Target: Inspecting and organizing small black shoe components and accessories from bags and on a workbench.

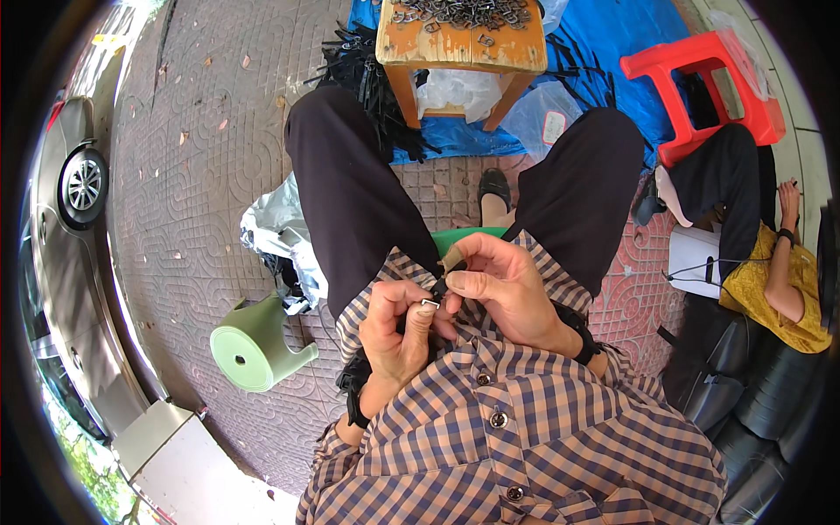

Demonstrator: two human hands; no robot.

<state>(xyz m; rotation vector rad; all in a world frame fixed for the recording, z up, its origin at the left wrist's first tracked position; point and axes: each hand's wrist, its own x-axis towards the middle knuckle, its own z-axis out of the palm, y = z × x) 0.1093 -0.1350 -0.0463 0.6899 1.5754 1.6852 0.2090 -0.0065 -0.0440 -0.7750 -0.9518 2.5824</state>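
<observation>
Between the person's hands, above the lap, is a small silver buckle (429,304) with a short black strap (439,287) just beside it. The left hand's (395,325) fingers are pinched together at the buckle, its thumb just below the metal. The right hand's (506,287) fingers are narrowed on the strap, thumb against forefinger, by a brownish piece (451,257) at the upper end. Whether the strap runs through the buckle, I cannot tell.

Ahead, beyond the knees, a wooden stool (464,54) carries a heap of dark metal buckles (464,12). Black straps (360,74) lie in a pile to its left, and a blue sheet (604,26) is spread beneath and to its right. A red stool (691,54) stands farther right, near a seated co-worker in yellow (779,293). A green roll (241,360) sits on the paving (201,219) at left.
</observation>
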